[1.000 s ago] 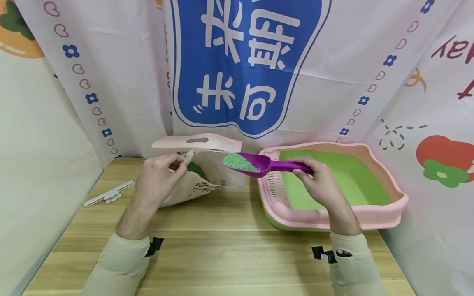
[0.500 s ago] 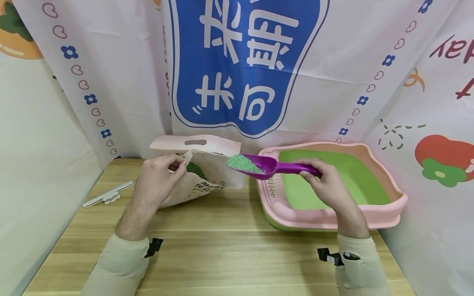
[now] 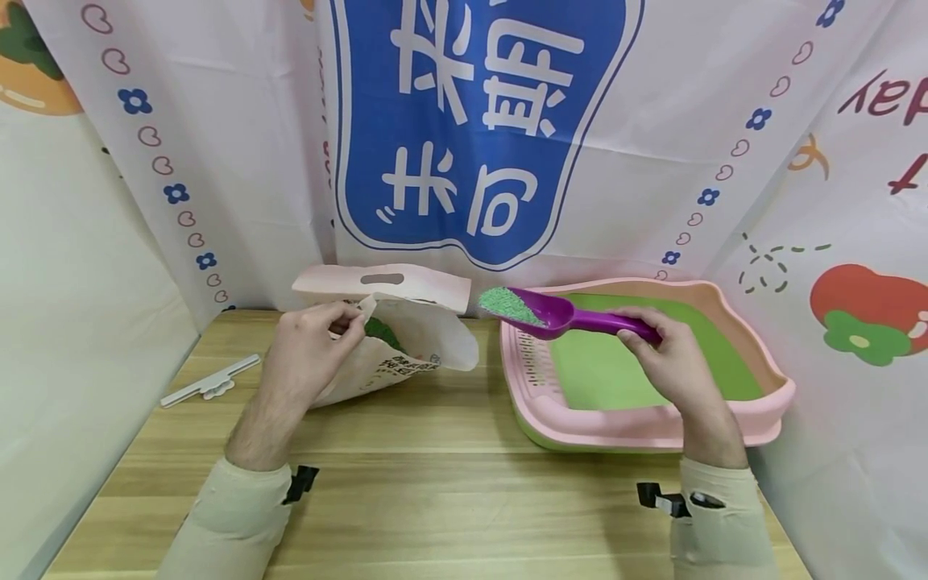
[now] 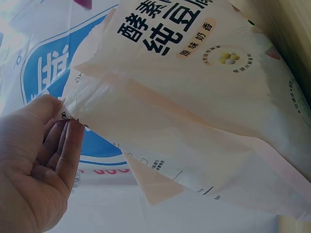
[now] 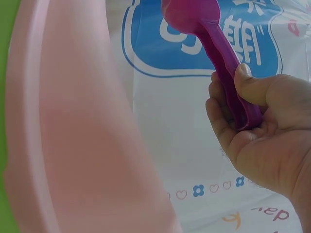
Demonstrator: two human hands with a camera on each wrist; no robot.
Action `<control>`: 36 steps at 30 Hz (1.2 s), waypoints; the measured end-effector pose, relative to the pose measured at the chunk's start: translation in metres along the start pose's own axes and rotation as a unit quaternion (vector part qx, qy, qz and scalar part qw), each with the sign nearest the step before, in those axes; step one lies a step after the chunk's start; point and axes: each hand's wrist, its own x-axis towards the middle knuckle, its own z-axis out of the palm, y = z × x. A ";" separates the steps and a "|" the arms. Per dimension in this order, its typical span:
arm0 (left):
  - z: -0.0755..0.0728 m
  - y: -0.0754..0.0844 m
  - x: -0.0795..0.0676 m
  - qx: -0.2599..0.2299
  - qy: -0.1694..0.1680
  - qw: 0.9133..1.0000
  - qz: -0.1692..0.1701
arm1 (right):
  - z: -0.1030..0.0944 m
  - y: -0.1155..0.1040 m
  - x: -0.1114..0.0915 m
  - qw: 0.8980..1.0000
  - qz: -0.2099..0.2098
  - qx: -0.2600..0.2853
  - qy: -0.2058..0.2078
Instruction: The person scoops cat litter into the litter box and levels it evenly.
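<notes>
My left hand (image 3: 315, 346) pinches the top edge of a pale printed bag (image 3: 377, 370) between thumb and fingers. Its mouth gapes, and green granules (image 3: 382, 332) show inside. In the left wrist view the bag (image 4: 194, 97) hangs from those fingertips, its printed front in sight. My right hand (image 3: 670, 354) grips the handle of a purple scoop (image 3: 561, 316) heaped with light green granules (image 3: 511, 305). The scoop is held over the left end of a pink-rimmed litter box (image 3: 602, 427) with a green base. In the right wrist view, fingers and thumb wrap the scoop's handle (image 5: 226, 63).
A white sealing clip (image 3: 212, 380) lies on the wooden table (image 3: 435, 499) at the left. A slotted panel (image 3: 536, 362) forms the litter box's left side. Printed white cloth (image 3: 254, 161) hangs behind and at both sides.
My right hand has carried the loaded scoop rightward, from in front of the bag's mouth to over the litter box's left end. The left hand has kept its pinch, almost unmoved.
</notes>
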 end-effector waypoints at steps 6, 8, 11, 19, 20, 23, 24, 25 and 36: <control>0.000 0.001 0.000 -0.003 -0.003 1.000 -0.003 | -0.010 0.016 -0.001 0.999 0.023 -0.016 0.016; 0.000 0.000 0.000 -0.002 -0.003 1.000 -0.003 | -0.013 0.022 -0.001 0.999 0.029 -0.019 0.019; 0.000 0.000 0.000 -0.002 -0.003 1.000 -0.002 | -0.015 0.030 -0.001 0.999 0.038 -0.026 0.023; 0.001 0.000 0.000 -0.004 -0.001 1.000 -0.001 | -0.020 0.042 0.001 0.996 0.072 -0.039 0.035; 0.001 0.000 0.000 -0.004 -0.001 1.000 -0.001 | -0.020 0.044 0.001 0.996 0.074 -0.040 0.037; 0.000 0.000 -0.001 -0.005 -0.001 1.000 0.000 | -0.023 0.049 0.001 0.995 0.080 -0.046 0.039; 0.000 0.000 -0.001 -0.005 -0.001 1.000 0.000 | -0.024 0.050 0.001 0.995 0.082 -0.046 0.040; 0.000 0.000 -0.001 -0.005 -0.001 1.000 0.000 | -0.025 0.051 0.001 0.995 0.085 -0.046 0.040; 0.001 0.001 -0.001 -0.001 -0.006 1.000 0.000 | -0.031 0.062 0.000 0.992 0.102 -0.060 0.039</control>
